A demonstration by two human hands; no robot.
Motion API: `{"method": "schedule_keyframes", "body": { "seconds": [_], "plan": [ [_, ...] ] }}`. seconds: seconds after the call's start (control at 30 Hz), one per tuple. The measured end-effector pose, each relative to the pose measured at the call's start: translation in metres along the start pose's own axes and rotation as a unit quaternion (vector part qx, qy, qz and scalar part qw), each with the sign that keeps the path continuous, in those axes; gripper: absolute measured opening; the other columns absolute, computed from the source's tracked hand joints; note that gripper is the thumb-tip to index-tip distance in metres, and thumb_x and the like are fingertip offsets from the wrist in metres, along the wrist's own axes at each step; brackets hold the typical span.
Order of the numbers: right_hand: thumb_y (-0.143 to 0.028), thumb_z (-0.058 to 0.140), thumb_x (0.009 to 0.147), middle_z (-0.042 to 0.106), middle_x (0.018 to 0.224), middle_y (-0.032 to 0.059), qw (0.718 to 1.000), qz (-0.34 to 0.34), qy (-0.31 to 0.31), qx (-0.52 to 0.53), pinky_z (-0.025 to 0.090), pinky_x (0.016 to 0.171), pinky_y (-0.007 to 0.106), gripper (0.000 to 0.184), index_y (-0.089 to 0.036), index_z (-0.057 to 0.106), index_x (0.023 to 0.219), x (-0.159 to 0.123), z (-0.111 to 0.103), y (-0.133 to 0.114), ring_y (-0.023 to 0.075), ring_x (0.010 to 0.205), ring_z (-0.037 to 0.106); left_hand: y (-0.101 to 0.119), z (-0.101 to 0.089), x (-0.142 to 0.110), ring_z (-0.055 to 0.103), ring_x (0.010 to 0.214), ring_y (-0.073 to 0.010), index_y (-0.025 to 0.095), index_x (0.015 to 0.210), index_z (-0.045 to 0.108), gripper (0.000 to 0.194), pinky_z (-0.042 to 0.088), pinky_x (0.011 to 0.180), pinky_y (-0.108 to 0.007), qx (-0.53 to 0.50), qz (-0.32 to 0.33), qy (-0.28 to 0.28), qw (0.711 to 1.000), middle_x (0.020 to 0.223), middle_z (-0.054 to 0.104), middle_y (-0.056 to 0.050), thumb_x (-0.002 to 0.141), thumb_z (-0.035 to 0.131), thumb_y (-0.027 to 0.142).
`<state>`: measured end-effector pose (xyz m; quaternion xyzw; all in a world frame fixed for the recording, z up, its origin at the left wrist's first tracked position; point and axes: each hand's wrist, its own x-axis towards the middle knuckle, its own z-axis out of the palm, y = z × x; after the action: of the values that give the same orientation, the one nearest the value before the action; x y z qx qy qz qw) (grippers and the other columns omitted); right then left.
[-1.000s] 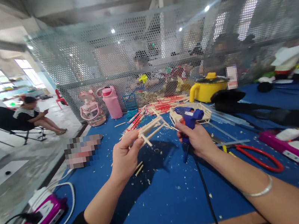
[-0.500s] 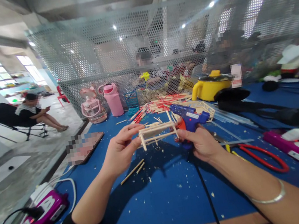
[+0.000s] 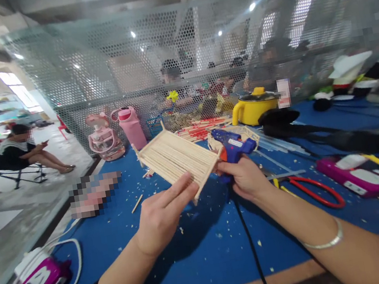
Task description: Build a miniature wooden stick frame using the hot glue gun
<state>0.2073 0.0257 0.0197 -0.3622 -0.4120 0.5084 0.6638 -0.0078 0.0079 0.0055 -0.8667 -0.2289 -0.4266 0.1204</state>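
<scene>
A small structure of thin wooden sticks [image 3: 173, 156] is tilted above the table, showing a flat slatted face with short posts at its corners. My left hand [image 3: 162, 218] grips its near edge, fingers lying over the slats and the thumb hidden beneath. My right hand [image 3: 247, 176] is wrapped around a blue hot glue gun [image 3: 235, 143] with an orange trigger. Fingertips of that hand also meet the structure's right corner. The gun's nozzle points left, away behind that corner. Behind the gun lies another light wooden stick frame [image 3: 250, 135].
Red-tipped sticks [image 3: 200, 129] lie behind the structure. Pink bottles [image 3: 132, 128], a yellow pot [image 3: 255, 108], clear glue sticks [image 3: 283, 140], red-handled pliers [image 3: 317, 191] and purple power strips [image 3: 355, 175] surround the blue table [image 3: 209, 263]. The gun's black cord [image 3: 251, 247] crosses the front edge.
The stick structure has been turned from a side-on view so its slatted face shows. My left hand has shifted from its left end to the near edge. The glue gun stays in my right hand.
</scene>
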Motion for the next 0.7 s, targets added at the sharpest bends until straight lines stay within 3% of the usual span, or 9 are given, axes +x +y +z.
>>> {"method": "schedule_keyframes", "body": {
  "seconds": [0.17,0.27,0.37,0.5,0.7],
  "plan": [
    [-0.027,0.075,0.055,0.065,0.07,-0.0017,1.0,0.02,-0.017,-0.013,0.046,0.064,0.029,0.022,-0.02,0.061,0.071,0.0,0.003,0.005,0.0156,0.066,0.058,0.01,-0.001,0.001,0.069,0.091,-0.0178,0.019,0.122,0.059,0.035,0.057,0.07,-0.027,0.061,0.065,-0.03,0.996,0.13,0.059,-0.012,0.091,0.045,0.012],
    [-0.029,0.074,0.055,0.068,0.075,0.0005,0.999,0.033,-0.018,-0.033,0.047,0.065,0.029,0.023,-0.02,0.063,0.074,0.003,0.003,0.01,0.0176,0.071,0.06,0.011,0.002,0.0,0.07,0.076,-0.0151,0.02,0.129,0.053,0.04,0.056,0.061,-0.025,0.072,0.05,-0.05,0.995,0.126,0.062,-0.011,0.092,0.04,0.013],
    [-0.026,0.073,0.053,0.064,0.065,-0.0008,0.997,0.051,-0.012,-0.063,0.046,0.061,0.028,0.02,-0.019,0.062,0.068,0.007,0.0,0.016,0.0153,0.063,0.057,0.007,0.009,-0.003,0.069,0.068,-0.0137,0.018,0.131,0.051,0.042,0.056,0.058,-0.025,0.1,0.044,-0.048,0.993,0.123,0.064,-0.012,0.091,0.038,0.011],
    [-0.016,0.068,0.051,0.053,0.049,-0.0052,0.992,0.059,0.008,-0.111,0.036,0.051,0.025,0.015,-0.018,0.055,0.057,0.011,-0.006,0.022,0.0102,0.049,0.045,0.001,0.016,-0.005,0.068,0.066,-0.0145,0.013,0.123,0.057,0.039,0.056,0.056,-0.027,0.141,0.034,-0.057,0.988,0.122,0.064,-0.013,0.091,0.036,0.009],
    [-0.015,0.07,0.049,0.056,0.055,-0.0054,0.987,0.059,0.028,-0.149,0.037,0.058,0.027,0.019,-0.018,0.056,0.062,0.015,-0.013,0.026,0.0113,0.054,0.048,0.007,0.019,-0.001,0.069,0.07,-0.0146,0.015,0.119,0.061,0.036,0.057,0.06,-0.025,0.186,-0.007,-0.072,0.98,0.119,0.068,-0.008,0.09,0.04,0.009]
  ]
}}
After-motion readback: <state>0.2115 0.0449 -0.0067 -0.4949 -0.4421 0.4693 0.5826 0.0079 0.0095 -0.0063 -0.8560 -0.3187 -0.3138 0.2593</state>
